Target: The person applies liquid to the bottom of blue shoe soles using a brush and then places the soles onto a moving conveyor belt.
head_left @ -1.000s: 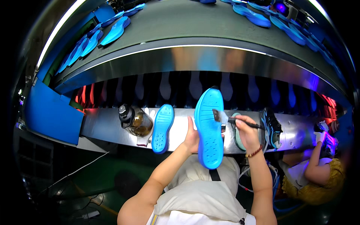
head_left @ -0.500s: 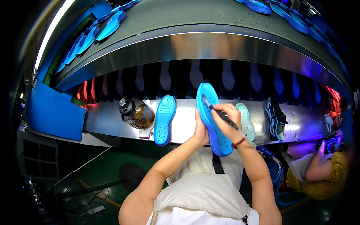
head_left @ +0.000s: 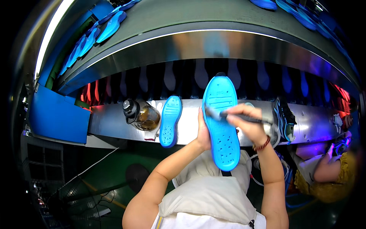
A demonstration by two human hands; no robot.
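Observation:
A bright blue shoe sole is held up in front of me, its cavity side with ridges and small holes facing me. My left hand grips it by its left edge. My right hand is closed around the dark handle of a brush, whose pale bristles touch the sole near its left edge, below the ridges. The brush and hand are slightly blurred. Another blue sole lies on the metal ledge to the left. Behind my right hand, a pale green sole is almost wholly hidden.
A drink bottle stands on the metal ledge at left; a black-and-blue sneaker sits at right. Above runs a green conveyor belt carrying blue soles. A co-worker's arm shows at far right; a fan stands lower left.
The held sole has turned to face me more fully and come closer. The brush has shifted down to the sole's left edge, and my right hand has moved right, covering the pale green sole.

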